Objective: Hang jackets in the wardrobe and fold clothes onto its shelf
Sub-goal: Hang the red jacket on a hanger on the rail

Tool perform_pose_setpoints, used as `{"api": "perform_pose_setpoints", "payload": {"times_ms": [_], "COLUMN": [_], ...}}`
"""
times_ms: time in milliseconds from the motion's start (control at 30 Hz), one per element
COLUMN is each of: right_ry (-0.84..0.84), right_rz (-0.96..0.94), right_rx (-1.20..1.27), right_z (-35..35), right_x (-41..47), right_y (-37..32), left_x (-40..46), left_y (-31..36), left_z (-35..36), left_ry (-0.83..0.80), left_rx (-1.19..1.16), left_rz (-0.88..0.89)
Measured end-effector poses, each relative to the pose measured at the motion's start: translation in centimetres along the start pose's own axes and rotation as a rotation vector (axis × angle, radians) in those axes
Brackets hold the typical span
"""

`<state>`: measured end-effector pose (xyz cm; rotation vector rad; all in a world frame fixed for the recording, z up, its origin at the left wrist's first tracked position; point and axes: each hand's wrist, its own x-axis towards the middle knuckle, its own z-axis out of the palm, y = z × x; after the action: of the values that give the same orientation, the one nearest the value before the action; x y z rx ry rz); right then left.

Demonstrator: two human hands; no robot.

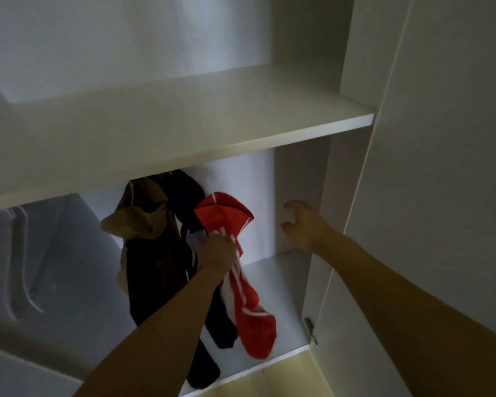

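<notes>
Your left hand (pixel 216 253) sits near the centre of the view, fingers curled tight round the red jacket (pixel 242 282) at about its upper third. The red jacket, with white stripes down its sleeve, rises from your fist toward 12 o'clock as a bunched hood or collar and trails down toward 5 o'clock, its lower end hanging just above the wardrobe floor (pixel 284 310).

Your right hand (pixel 304 224) is at 3 o'clock from the left, well apart from the jacket, fingers spread and loosely bent, holding nothing. It hovers close to the wardrobe's right inner wall (pixel 298 181); you cannot tell whether the fingertips touch it.

Directly at 9 o'clock from your left hand hang two other garments, crowding the space: a tan and dark jacket (pixel 143 230) and a navy jacket (pixel 186 196) pressed right beside the red one. Their tops vanish behind the front edge of the shelf (pixel 184 124), which spans the view at 12 o'clock and hides whatever they hang from.

At 4 o'clock, a metal hinge (pixel 311 330) sits on the frame where the open door (pixel 441 167) meets the cabinet.
</notes>
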<state>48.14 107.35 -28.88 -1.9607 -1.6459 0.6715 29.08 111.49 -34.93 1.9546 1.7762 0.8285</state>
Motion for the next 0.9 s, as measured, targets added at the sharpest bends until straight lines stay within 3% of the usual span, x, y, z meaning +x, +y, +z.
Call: {"api": "perform_pose_setpoints", "payload": {"times_ms": [33,67,267,333,533,633,700,900], "right_ry": [-0.005,-0.006,0.035,0.048,-0.185,-0.345,-0.332,-0.209], "right_rz": [0.014,0.022,-0.005,-0.029,-0.061,-0.070,-0.061,-0.125], "right_rx": [0.004,0.002,0.086,0.155,0.259,0.111,0.023,0.092], "right_z": [0.3,0.4,1.2,0.8,2.5,5.2,6.7,10.6], "right_x": [-0.1,-0.3,0.8,2.9,9.4,12.6,14.4,17.5], "right_y": [0.0,-0.1,-3.3,-6.4,-13.5,-14.7,-14.5,-12.2], "left_x": [-1.0,-1.6,-1.3,0.1,3.0,4.4,4.9,6.8], "left_y": [-0.5,0.0,3.0,3.2,-0.7,-1.6,-1.6,-3.2], "left_z": [0.1,-0.4,-2.8,-4.0,-3.4,-2.0,-1.1,0.5], "left_ry": [0.033,-0.113,0.165,0.184,0.126,0.104,0.043,-0.121], "left_rx": [-0.040,-0.100,-0.158,-0.081,0.256,0.302,0.338,0.406], "left_rz": [0.044,-0.030,-0.048,-0.026,0.044,0.057,0.092,0.093]}}
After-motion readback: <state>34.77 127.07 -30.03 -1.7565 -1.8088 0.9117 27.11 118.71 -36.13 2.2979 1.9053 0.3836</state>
